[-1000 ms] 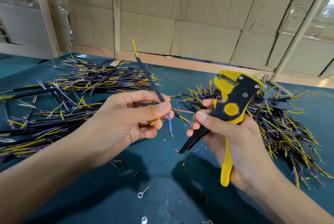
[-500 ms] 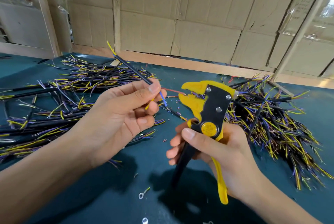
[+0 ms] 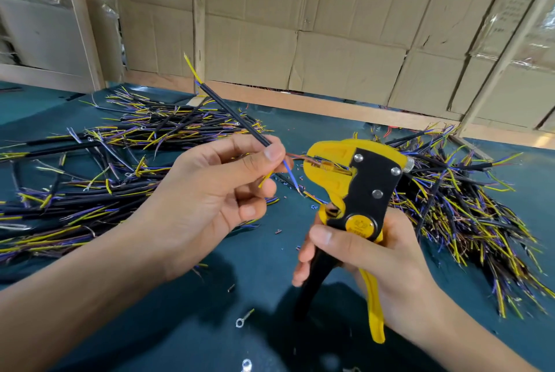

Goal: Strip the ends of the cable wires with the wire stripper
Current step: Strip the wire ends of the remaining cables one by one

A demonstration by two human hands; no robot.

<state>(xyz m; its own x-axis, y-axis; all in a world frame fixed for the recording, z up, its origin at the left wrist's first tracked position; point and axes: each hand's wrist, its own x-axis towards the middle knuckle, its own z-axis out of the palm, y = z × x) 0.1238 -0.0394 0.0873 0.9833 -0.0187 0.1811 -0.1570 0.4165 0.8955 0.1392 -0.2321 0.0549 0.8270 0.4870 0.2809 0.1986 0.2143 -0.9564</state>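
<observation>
Two hands (image 3: pixel 210 203): cable (image 3: pixel 234 117), seemingly jaw-fed; stripper (image 3: pixel 354 191).

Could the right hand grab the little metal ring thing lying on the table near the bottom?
Probably not right now: the right hand is full, gripping the wire stripper. Nothing covers the ring terminal on the green table, so it would need to drop the tool first.

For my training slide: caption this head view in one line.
Left hand feeds a black cable's brown wire into the yellow-and-black wire stripper gripped by the right hand.
</observation>
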